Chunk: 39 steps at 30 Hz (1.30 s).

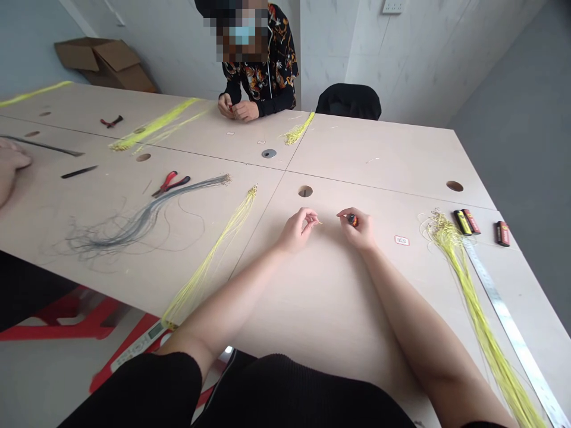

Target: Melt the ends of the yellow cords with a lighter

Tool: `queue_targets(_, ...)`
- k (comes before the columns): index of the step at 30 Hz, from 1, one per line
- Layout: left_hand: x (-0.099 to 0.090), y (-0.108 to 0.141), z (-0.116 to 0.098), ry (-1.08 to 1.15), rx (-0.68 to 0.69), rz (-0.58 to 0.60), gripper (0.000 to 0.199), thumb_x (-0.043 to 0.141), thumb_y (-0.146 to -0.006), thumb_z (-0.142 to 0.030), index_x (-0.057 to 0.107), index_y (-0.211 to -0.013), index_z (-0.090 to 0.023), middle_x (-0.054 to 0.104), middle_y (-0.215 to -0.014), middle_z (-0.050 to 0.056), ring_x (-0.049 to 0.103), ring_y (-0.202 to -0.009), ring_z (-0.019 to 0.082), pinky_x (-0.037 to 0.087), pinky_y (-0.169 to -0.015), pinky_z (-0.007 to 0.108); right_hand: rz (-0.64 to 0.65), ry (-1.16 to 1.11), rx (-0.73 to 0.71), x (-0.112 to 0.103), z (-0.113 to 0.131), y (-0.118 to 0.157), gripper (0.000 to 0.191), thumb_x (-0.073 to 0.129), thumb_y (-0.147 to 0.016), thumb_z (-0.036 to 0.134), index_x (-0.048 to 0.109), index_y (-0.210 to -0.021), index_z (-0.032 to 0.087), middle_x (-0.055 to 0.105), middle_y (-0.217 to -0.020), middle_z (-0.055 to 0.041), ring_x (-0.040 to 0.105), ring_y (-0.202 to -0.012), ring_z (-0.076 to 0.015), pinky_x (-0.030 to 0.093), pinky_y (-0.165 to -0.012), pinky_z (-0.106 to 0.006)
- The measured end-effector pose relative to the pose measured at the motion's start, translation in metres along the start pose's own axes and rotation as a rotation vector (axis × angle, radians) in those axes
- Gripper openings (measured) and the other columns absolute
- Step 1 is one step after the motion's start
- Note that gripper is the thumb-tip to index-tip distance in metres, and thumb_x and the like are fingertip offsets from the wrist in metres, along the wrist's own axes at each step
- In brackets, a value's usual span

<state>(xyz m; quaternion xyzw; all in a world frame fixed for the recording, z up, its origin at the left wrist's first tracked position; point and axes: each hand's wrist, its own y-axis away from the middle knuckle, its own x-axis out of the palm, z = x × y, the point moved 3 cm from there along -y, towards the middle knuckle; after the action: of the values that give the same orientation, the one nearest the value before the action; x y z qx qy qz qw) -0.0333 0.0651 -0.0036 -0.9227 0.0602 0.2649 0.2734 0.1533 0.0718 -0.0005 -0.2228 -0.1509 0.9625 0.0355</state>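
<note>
My left hand (298,230) is raised over the pale table, thumb and forefinger pinching a tiny gold-coloured piece (320,223) too small to name. Facing it across a short gap, my right hand (358,230) wraps round a small black-and-orange cylinder (352,219). Its thumb and forefinger point toward the left hand; whether anything is between their tips I cannot tell. Left of my arm lies a thin bundle of yellow strands (232,229) with gold ends. A thicker yellow bundle (466,285) lies to the right, its gold tips in a tangle.
A metal ruler (504,312) and several black-and-red cylinders (502,233) lie right. A small label (401,241) is near my right hand. Grey strands (147,217) and red-handled pliers (171,183) lie left. A co-worker (259,65) sits opposite; another person's hand (13,159) shows far left.
</note>
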Motion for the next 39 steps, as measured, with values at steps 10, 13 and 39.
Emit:
queue_targets(10,0.002,0.000,0.000,-0.038,0.004,0.030,0.007,0.051,-0.088,-0.019,0.050,-0.095,-0.019,0.067,-0.086,0.003,0.062,-0.079,0.011,0.047,-0.072,0.024,0.228,-0.198,0.002,0.007,0.008,0.001,0.013,0.059,-0.069,0.030,0.062,-0.072,0.018,0.031,-0.050,0.0063,0.027,-0.048,-0.0083,0.024,-0.050,-0.026)
queue_targets(13,0.002,0.000,0.000,-0.027,0.015,0.028,0.007,0.051,-0.088,-0.019,0.050,-0.095,-0.019,0.067,-0.086,0.002,0.062,-0.078,0.011,0.047,-0.072,0.024,0.276,-0.139,-0.002,0.010,0.007,0.001,0.013,0.059,-0.068,0.030,0.064,-0.071,0.018,0.035,-0.050,0.0054,0.028,-0.049,-0.0084,0.025,-0.051,-0.026)
queue_targets(39,0.002,-0.001,-0.005,-0.045,-0.002,0.095,0.006,0.051,-0.087,-0.025,0.053,-0.088,-0.020,0.066,-0.084,0.001,0.059,-0.068,0.009,0.048,-0.067,0.022,0.405,0.052,-0.041,0.017,0.006,0.003,0.020,0.055,-0.076,0.033,0.067,-0.077,0.017,0.060,-0.068,-0.0008,0.046,-0.060,-0.0113,0.036,-0.060,-0.025)
